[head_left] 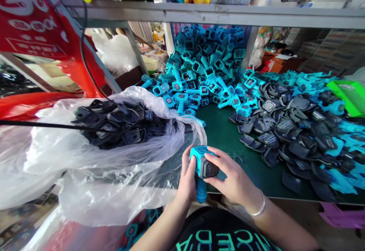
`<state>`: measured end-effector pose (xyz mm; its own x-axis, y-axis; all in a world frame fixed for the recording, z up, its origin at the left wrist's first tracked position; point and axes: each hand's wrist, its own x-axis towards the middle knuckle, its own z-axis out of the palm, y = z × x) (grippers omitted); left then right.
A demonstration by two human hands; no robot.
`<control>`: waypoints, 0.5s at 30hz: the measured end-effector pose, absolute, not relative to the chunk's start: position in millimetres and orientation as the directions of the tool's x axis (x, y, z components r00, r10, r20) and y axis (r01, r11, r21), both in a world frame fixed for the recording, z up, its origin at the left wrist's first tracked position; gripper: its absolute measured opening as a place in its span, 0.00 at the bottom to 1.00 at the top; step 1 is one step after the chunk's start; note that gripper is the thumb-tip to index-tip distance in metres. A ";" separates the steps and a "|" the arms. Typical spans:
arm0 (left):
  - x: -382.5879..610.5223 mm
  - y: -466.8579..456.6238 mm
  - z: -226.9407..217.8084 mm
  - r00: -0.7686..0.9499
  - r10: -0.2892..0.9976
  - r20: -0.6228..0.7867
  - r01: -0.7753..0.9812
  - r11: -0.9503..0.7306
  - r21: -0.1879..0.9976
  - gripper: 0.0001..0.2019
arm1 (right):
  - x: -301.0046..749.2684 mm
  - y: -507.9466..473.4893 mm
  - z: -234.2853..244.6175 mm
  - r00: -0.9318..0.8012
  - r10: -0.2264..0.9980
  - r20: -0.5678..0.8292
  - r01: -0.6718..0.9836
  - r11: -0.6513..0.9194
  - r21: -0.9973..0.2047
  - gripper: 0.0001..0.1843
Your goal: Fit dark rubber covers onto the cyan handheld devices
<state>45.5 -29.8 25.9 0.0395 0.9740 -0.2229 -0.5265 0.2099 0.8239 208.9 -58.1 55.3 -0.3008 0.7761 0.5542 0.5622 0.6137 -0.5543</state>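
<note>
My left hand [186, 180] is wrapped round the handle of a blue plastic toy part [200, 184] held at the near edge of the green table [225, 137]. My right hand [229, 177] presses a dark grey square cover [210, 168] against the head of that blue part, fingers curled over it. A silver bangle circles my right wrist. A clear plastic bag [94, 167] full of dark grey covers [116, 123] lies just left of my hands.
A big heap of blue parts [205, 68] is piled at the back of the table. Loose dark covers and blue pieces [296, 129] spread over the right side. A metal shelf rail [216, 13] runs overhead, with a green tray [349, 95] at the far right.
</note>
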 end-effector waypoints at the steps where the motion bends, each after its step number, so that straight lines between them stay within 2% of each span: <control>1: 44.9 -31.1 25.8 0.044 0.984 -0.170 -0.508 0.169 0.845 0.42 | 207.9 -56.9 53.5 -0.299 0.762 0.574 0.565 0.626 -0.537 0.41; 3: 44.5 -33.0 27.9 0.070 0.994 -0.083 -0.470 0.106 0.876 0.49 | 205.4 -55.9 52.5 -0.293 0.732 0.615 0.579 0.648 -0.496 0.39; 5: 45.3 -34.0 31.9 0.126 0.990 -0.056 -0.487 0.111 0.867 0.52 | 202.7 -56.2 54.4 -0.295 0.714 0.636 0.574 0.664 -0.479 0.38; 8: 49.3 -35.3 35.8 0.179 0.983 -0.051 -0.599 0.150 0.787 0.50 | 198.1 -55.5 57.7 -0.200 0.765 0.613 0.517 0.613 -0.597 0.43; 11: 54.9 -37.7 33.3 0.146 0.989 -0.005 -0.649 0.099 0.755 0.53 | 189.4 -49.7 54.0 -0.094 0.823 0.560 0.436 0.540 -0.720 0.50; 15: 61.0 -37.6 23.8 0.097 0.994 0.044 -0.660 0.031 0.751 0.50 | 170.7 -42.1 40.3 0.000 0.777 0.629 0.386 0.580 -0.717 0.41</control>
